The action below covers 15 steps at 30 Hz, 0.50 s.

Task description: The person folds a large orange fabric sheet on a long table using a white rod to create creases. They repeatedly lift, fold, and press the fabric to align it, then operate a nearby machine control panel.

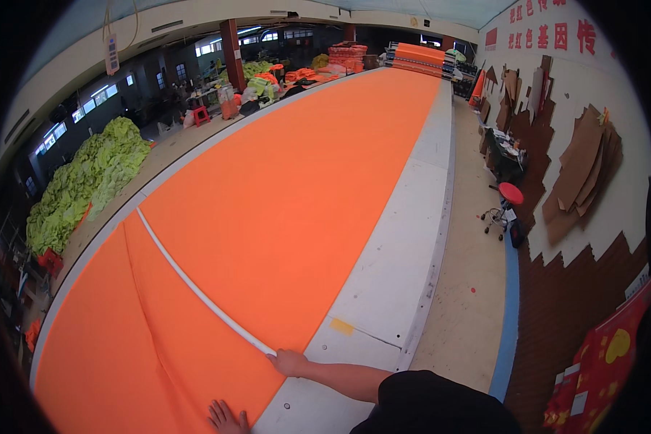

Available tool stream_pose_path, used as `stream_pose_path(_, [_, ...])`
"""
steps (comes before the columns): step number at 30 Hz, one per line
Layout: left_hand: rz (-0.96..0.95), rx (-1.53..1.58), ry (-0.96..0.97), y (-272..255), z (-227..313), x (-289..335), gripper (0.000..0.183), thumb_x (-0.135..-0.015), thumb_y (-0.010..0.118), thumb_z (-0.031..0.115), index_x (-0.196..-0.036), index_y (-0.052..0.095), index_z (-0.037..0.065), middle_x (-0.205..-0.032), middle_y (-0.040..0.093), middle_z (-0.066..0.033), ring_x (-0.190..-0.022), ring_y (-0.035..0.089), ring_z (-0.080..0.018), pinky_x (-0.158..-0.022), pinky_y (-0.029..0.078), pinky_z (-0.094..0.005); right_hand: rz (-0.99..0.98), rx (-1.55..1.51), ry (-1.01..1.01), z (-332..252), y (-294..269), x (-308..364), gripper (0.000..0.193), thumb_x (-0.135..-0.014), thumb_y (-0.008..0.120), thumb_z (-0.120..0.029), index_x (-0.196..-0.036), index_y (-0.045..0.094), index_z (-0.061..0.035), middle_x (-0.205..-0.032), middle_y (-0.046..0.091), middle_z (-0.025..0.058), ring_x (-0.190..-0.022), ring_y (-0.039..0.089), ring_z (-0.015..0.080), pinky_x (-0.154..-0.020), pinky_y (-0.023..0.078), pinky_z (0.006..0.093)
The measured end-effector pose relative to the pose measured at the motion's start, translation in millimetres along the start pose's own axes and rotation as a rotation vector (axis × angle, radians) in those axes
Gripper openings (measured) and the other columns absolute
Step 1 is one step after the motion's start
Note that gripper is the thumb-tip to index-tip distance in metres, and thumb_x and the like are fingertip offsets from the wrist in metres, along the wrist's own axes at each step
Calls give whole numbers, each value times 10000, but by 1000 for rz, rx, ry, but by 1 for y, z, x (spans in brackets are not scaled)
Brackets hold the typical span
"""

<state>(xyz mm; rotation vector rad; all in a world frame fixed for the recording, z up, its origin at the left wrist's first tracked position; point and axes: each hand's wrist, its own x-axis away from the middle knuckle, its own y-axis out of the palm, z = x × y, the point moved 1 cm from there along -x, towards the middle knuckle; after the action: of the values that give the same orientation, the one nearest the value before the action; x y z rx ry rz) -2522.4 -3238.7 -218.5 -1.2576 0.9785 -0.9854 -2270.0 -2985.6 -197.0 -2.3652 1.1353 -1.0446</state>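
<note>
Bright orange fabric lies spread along a long pale cutting table. Across its width runs a long white rod, bowed in this view. My right hand is closed around the rod's near end, by the fabric's right edge. Lower down, my left hand rests on the fabric with its fingers spread, cut off by the bottom of the picture. A crease runs through the cloth on the near side of the rod.
A machine carrying an orange roll stands at the table's far end. Yellow-green fabric is heaped on the left. To the right are a red wheeled stool and brown cardboard pieces hanging on the wall.
</note>
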Motion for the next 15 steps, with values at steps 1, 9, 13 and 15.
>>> stream_pose_path(1, [9, 1, -9, 3, -6, 8, 817, -1010, 512, 582, -1576, 385, 7, -1632, 352, -260, -1507, 322, -457, -1212, 268, -600, -75, -43, 44, -8, -7, 5, 689, -1087, 323, -582, -1140, 616, 39, -862, 702, 205, -682, 709, 348, -641, 576, 479])
stream_pose_path(9, [16, 19, -1, 1, -20, 31, 790, -983, 571, 543, -1479, 491, -67, -1515, 478, -322, -1436, 418, -479, -1167, 369, -557, 42, -78, -120, 0, -9, 3, 730, -1084, 292, -601, -974, 623, 40, -746, 663, 181, -594, 672, 330, -606, 557, 472])
stream_pose_path(13, [115, -2, 60, -7, -14, 23, 703, -949, 613, 512, -1354, 590, -62, -1390, 576, -302, -1311, 519, -451, -1106, 419, -557, -105, -147, -101, 0, -7, -35, 724, -1087, 293, -595, -915, 607, 34, -766, 658, 187, -591, 668, 323, -572, 546, 476])
stream_pose_path(15, [106, 44, 18, -19, -8, 24, 646, -928, 635, 494, -1274, 635, -52, -1311, 623, -281, -1213, 575, -440, -1062, 450, -557, -144, -191, -86, -29, -20, -40, 693, -1085, 298, -600, -899, 571, 9, -747, 638, 169, -562, 652, 298, -531, 531, 466])
